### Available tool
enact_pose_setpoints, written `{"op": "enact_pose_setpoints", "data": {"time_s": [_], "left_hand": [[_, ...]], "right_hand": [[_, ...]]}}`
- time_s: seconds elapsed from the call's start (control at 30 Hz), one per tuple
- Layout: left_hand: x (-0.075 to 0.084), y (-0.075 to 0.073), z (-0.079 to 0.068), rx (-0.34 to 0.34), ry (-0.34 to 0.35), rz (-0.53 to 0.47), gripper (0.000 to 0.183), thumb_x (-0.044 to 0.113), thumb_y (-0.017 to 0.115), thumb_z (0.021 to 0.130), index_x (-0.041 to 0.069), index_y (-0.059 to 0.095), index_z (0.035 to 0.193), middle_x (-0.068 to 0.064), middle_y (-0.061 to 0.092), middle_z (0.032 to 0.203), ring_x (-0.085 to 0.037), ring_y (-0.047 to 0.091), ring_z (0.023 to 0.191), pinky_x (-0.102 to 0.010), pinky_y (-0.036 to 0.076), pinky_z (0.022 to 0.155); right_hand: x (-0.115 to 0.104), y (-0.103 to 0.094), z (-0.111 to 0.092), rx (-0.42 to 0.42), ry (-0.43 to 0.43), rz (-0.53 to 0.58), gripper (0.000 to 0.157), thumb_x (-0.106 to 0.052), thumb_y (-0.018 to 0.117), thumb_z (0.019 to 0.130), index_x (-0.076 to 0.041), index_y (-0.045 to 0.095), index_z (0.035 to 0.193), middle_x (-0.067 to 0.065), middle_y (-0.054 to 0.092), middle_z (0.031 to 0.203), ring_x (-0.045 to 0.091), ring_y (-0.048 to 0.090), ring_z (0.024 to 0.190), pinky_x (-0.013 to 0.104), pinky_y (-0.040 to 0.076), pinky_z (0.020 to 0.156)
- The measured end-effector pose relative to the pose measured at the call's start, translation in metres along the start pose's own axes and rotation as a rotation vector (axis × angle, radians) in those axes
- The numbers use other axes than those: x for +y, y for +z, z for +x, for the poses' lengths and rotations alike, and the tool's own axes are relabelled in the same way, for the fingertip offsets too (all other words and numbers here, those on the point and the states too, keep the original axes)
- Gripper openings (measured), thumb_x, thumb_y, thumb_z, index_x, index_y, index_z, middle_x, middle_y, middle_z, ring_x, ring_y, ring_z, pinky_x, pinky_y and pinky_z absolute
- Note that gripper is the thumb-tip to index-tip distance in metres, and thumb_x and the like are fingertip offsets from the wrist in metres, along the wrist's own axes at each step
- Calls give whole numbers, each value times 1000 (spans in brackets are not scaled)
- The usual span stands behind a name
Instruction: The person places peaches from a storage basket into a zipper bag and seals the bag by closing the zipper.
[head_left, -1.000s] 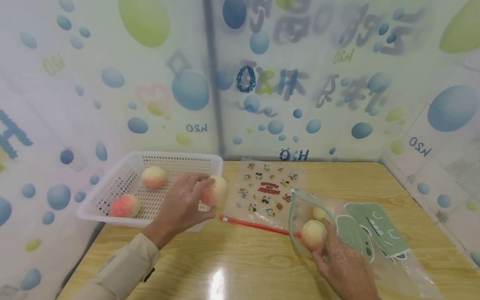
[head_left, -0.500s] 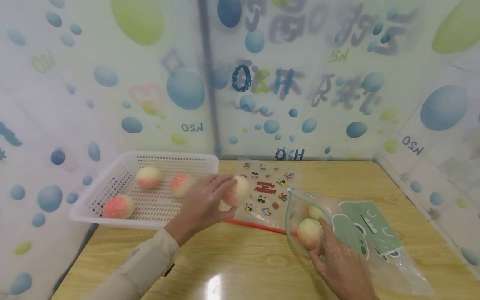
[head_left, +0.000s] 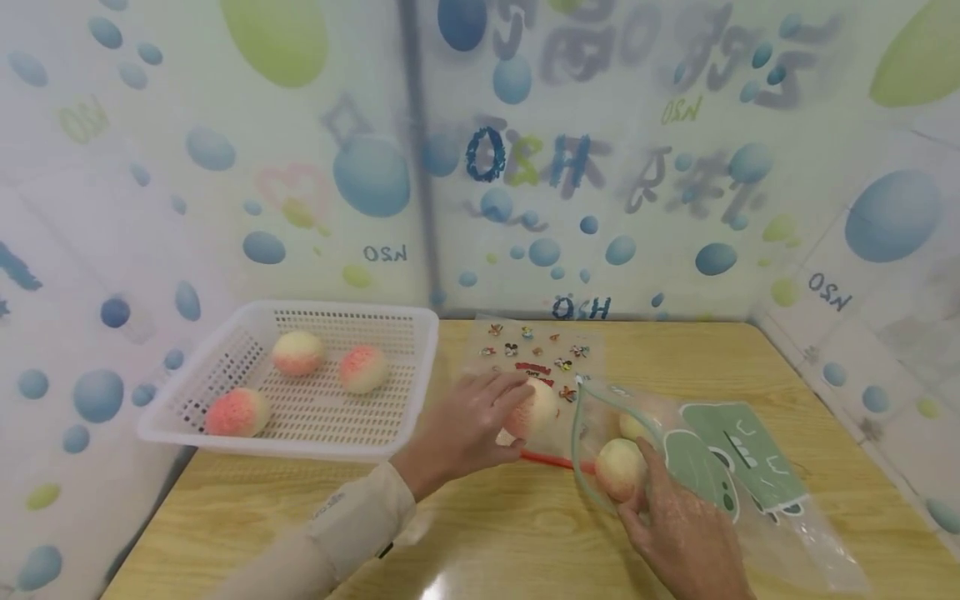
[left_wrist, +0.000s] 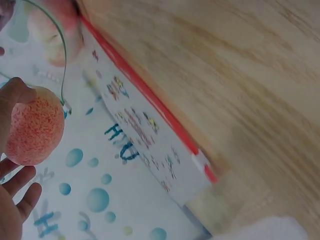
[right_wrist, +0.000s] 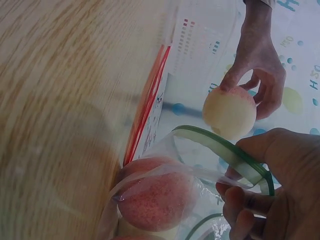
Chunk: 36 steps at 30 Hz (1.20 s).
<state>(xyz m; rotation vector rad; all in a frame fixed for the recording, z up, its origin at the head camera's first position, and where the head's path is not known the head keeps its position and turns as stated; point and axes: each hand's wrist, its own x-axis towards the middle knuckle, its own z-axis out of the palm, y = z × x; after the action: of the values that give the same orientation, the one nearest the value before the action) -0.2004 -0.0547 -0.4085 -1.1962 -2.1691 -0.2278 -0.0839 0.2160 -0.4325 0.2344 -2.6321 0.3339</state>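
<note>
My left hand [head_left: 465, 429] holds a pink and cream peach [head_left: 536, 408] between thumb and fingers. It is above the red-zip plastic bag, left of the green-edged bag's mouth. My right hand [head_left: 686, 525] pinches the green zip edge of a clear zip bag [head_left: 776, 458] with a green cartoon print. That bag's mouth gapes toward the left hand. Inside lie a peach [head_left: 621, 468] near the opening and another peach [head_left: 633, 427] behind it. The right wrist view shows the fingers [right_wrist: 250, 200] curled at the green rim.
A white perforated basket [head_left: 270, 447] stands at the left with three peaches [head_left: 363, 369] in it. A clear bag with a red zip [head_left: 498, 342] and cartoon figures lies flat at the back middle of the wooden table [head_left: 480, 542]. Patterned curtains [head_left: 600, 167] hang behind.
The left hand has carried its peach rightward from over the basket's right edge, past its rim, toward the green-edged bag. The right hand keeps its hold on that bag.
</note>
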Motion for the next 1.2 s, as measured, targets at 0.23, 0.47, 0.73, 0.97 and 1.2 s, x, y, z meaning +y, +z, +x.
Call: {"op": "enact_pose_setpoints", "data": {"time_s": [0.23,0.47,0.73,0.97,1.2], "left_hand": [[20,18,7,-66,24,19,67,39,86,75,11,64,132,-4,62,137,-22,60,119,-37,51,95],[32,33,18,-73,28,37,61,40,81,78,17,65,132,0,61,139,-21,60,117,-36,50,93],[40,40,24,-121,15,4,62,40,81,80,17,64,135,0,60,141,-20,59,116,-37,48,92],[45,47,34,-166,23,19,64,47,82,81,19,63,136,4,60,141,-16,61,114,-33,49,92],[51,54,39,-178,-15,-68,62,45,83,83,13,61,132,-1,60,140,-18,64,114,-31,53,94]], "right_hand": [[1,2,-3,20,-18,12,72,-15,83,72,0,52,135,0,52,56,12,39,44,36,35,38],[5,2,-4,32,-36,10,71,-14,81,72,0,52,135,-2,50,57,11,36,45,35,33,38],[1,0,-3,-34,-13,10,71,-13,82,75,1,49,136,-5,46,57,9,35,47,31,32,40],[0,2,-2,2,-38,21,75,-11,82,72,1,49,138,-6,47,56,8,35,46,30,31,40],[-6,0,-1,-85,0,20,73,-11,78,76,2,46,141,-9,43,57,7,35,46,29,31,40]]}}
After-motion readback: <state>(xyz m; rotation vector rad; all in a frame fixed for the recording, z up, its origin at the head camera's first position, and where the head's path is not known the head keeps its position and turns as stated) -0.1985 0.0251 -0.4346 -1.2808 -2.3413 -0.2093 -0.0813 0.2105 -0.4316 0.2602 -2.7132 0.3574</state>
